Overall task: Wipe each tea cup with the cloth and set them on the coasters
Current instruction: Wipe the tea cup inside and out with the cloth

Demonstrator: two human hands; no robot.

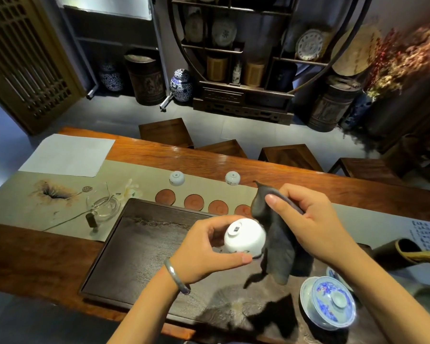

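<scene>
over dark tray (134, 244) — left hand (204, 254) holds cup (245, 235), right hand (308, 219) cloth (276, 239).

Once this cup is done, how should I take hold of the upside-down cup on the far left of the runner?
Come from above and pinch the left cup across its rounded sides, just below the foot ring. It stands mouth-down on the runner, so the rim can't be reached, and nothing crowds it. Turn it over before setting it on a coaster.

A tea room: long wooden surface (283, 170) with tea tray (124, 244) and coasters (193, 201), display shelf (233, 53) of porcelain plates, blue-and-white jars (181, 84), wooden stools (164, 131).
</scene>
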